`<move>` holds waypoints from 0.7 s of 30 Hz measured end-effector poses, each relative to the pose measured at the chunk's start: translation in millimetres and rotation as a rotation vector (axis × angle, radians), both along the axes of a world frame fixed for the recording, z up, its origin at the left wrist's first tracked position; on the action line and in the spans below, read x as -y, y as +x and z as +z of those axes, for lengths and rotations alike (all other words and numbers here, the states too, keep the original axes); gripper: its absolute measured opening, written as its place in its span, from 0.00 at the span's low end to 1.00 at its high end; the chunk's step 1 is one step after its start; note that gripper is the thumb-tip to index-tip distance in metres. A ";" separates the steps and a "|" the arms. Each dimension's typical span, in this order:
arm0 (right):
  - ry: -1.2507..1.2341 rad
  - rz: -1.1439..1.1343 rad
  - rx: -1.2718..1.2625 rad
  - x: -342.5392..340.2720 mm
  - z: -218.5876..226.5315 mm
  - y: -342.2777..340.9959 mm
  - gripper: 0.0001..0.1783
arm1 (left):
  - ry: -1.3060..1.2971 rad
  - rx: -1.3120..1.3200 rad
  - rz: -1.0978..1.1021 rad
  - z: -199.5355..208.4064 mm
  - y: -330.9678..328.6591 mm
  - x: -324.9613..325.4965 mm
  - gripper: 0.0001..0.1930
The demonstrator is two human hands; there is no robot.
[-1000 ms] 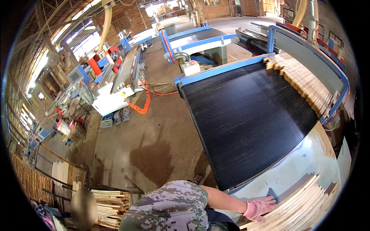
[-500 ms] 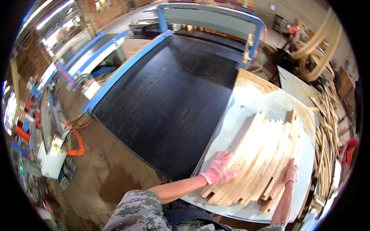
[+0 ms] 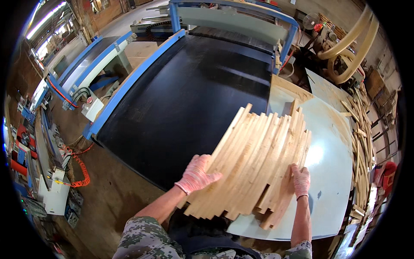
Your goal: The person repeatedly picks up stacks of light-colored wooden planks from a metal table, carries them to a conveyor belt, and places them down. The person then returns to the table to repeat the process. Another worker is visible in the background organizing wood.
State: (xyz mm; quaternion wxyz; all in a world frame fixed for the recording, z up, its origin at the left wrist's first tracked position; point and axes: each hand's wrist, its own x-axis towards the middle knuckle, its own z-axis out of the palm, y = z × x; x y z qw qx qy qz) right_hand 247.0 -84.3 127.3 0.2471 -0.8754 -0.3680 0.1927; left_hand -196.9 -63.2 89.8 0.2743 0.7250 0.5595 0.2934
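Observation:
A wide bundle of pale wooden strips (image 3: pixel 250 159), laid side by side with uneven ends, is squeezed between my two hands. My left hand (image 3: pixel 199 175), in a pink-and-white knit glove, grips its left side with the thumb over the top. On the right side my gloved right hand (image 3: pixel 300 180) presses against the outer strips, fingers partly hidden. The bundle spans the edge between the black conveyor belt (image 3: pixel 172 99) and the pale board tabletop (image 3: pixel 330 172). Whether its underside touches either surface, I cannot tell.
A blue frame (image 3: pixel 233 6) crosses the belt's far end, and a blue rail (image 3: pixel 138 84) runs along its left side. Loose wood strips (image 3: pixel 361 159) are piled at the right. An orange coiled hose (image 3: pixel 82 170) hangs at the left; thick pale ducts (image 3: pixel 351 47) stand far right.
Both hands have shifted left and away from me with the bundle of strips. It was over the pale tabletop and now reaches over the black belt's edge.

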 end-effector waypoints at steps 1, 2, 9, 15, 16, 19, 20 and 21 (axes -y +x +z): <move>-0.020 0.022 0.017 2.0 -0.4 8.0 0.36 | 0.035 -0.037 0.012 -5.6 3.3 1.0 0.41; -0.041 0.043 0.033 2.8 -5.7 18.6 0.37 | 0.070 -0.076 0.024 -9.0 7.6 2.8 0.41; -0.053 0.202 -0.077 -5.2 -15.8 39.6 0.36 | -0.094 -0.434 0.158 24.7 51.8 17.8 0.48; -0.002 0.333 -0.189 -48.8 -15.3 -39.5 0.38 | 0.103 -0.813 0.232 -5.5 -17.3 -16.4 0.50; 0.019 0.331 -0.210 -56.1 -22.0 -56.9 0.37 | 0.114 -0.864 0.242 -6.7 -34.4 -29.1 0.49; 0.257 0.368 -0.433 -78.1 -75.5 -97.9 0.35 | 0.165 -0.918 0.238 -21.2 -73.7 -62.3 0.42; 0.447 0.366 -0.550 -93.9 -85.6 -144.5 0.35 | 0.190 -0.900 0.209 -11.2 -104.5 -86.1 0.39; 0.343 0.423 -0.502 -104.4 -71.3 -188.7 0.36 | 0.138 -0.826 0.238 -13.0 -136.1 -94.4 0.37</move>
